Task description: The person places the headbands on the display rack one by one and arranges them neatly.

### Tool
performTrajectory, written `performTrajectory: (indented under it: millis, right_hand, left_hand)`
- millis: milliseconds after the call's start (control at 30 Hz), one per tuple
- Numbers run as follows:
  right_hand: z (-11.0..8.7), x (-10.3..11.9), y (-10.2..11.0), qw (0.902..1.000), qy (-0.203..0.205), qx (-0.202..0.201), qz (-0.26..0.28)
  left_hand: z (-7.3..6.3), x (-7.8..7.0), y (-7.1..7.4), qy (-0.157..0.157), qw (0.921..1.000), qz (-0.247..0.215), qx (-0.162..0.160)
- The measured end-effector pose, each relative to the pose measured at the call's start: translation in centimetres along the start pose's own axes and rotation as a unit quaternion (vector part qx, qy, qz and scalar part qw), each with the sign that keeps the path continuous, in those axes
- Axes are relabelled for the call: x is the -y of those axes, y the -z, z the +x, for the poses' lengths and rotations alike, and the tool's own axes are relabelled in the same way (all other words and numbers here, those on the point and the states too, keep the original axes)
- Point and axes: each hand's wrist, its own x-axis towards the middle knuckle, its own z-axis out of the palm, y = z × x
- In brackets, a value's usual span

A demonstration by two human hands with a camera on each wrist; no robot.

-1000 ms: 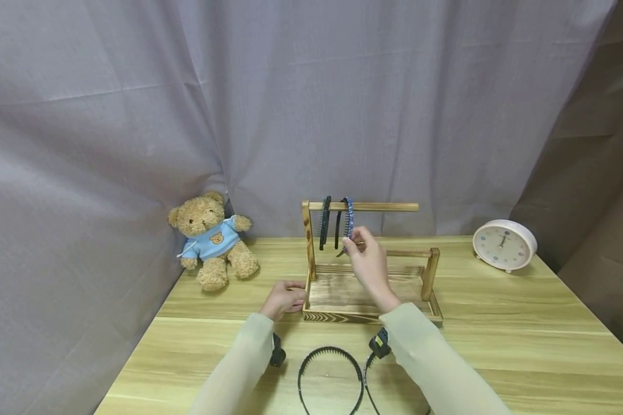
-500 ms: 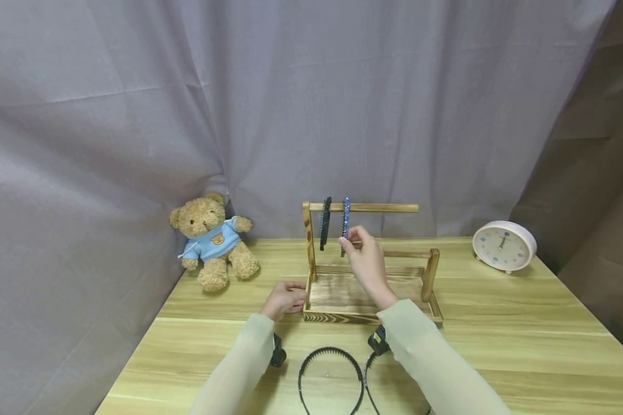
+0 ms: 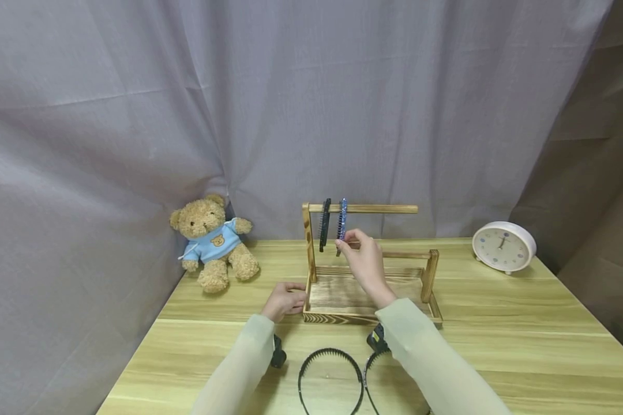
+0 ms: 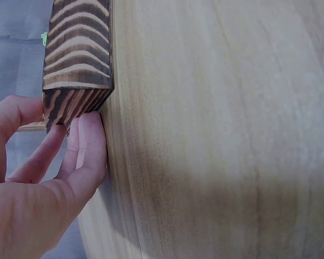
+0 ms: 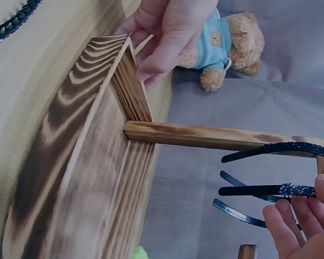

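Observation:
A wooden rack (image 3: 389,208) with an upper bar, a lower bar and a shallow tray base stands on the table. My right hand (image 3: 366,262) pinches the lower part of a sparkly blue toothed headband (image 3: 343,213) that hangs over the upper bar. To its left a black toothed headband (image 3: 325,223) hangs near the rack's post. In the right wrist view the blue headband's arms straddle the bar. My left hand (image 3: 284,299) touches the tray's left end with its fingertips; in the left wrist view the fingers (image 4: 89,135) lie against that patterned end.
Near the front a black toothed headband (image 3: 303,369) lies on the table. Another dark headband (image 3: 367,380) beside it is partly under my right forearm. A teddy bear (image 3: 210,245) in a blue top sits at back left, a white clock (image 3: 503,246) at back right.
My right hand has moved slightly left along the upper bar with the blue headband, which has turned from slanted to nearly edge-on. My left hand has stayed at the tray's end.

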Motion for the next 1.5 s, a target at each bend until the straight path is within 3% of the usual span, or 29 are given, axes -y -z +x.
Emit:
performTrajectory:
  millis: [233,1167,1500]
  right_hand:
    - [-0.7,-0.7,0.2,0.9995,-0.014,0.018,0.023]
    - [-4.5,-2.6,2.7,0.9949,-0.047,0.089,-0.01]
    - [-5.9,-2.2,3.5,0.9909,-0.056,0.121,-0.017]
  left_hand:
    - [-0.2,0.1,-0.1,-0.002,1.0,0.003,0.004]
    - [-0.3,0.0,0.0,-0.002,0.9999,0.009,-0.004]
    - [-0.4,-0.2,-0.1,-0.005,0.9999,0.009,-0.004]
